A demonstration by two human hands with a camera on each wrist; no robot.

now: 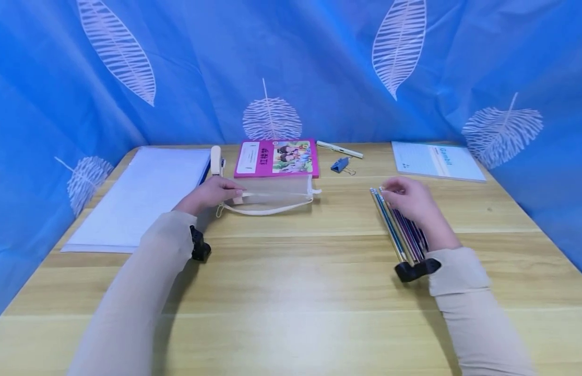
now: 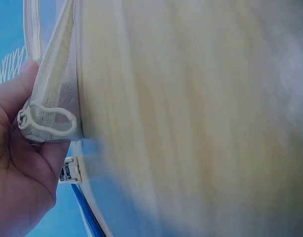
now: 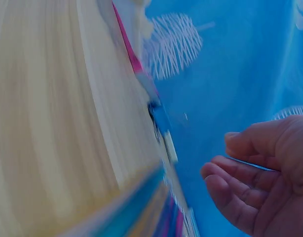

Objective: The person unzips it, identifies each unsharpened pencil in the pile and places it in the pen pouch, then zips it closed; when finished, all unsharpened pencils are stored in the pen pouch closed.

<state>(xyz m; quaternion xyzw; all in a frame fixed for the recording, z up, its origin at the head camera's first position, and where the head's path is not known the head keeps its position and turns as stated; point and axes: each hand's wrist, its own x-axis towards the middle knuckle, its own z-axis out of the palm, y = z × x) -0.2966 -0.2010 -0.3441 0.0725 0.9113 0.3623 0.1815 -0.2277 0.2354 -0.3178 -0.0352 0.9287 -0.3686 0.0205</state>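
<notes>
Below the right grip (image 1: 413, 204), a row of pencils (image 1: 411, 239) lies on a wooden bench (image 1: 295, 282), their far ends just beside the fingertips; the fingers are loosely bent, the thumb parted from them, with nothing held. Level with it to the left, a person's left grip (image 1: 208, 194) pinches one end of a translucent zip pouch (image 1: 276, 201) between thumb and fingers, near the loop of its zipper pull (image 2: 55, 121). Left of that grip, white sheets (image 1: 140, 198) cover the side of the bench. Just beyond it stands a cream-topped object (image 1: 216, 159), and farther, to its right, a pink illustrated book (image 1: 276, 159). Beyond the right grip are a blue binder clip (image 1: 340, 165) and a pale pen (image 1: 340, 150), both to its left, and a "Gambit" notebook (image 1: 438, 161), slightly to its right. Farthest from both grips hangs a blue leaf-patterned curtain (image 1: 319, 68).
</notes>
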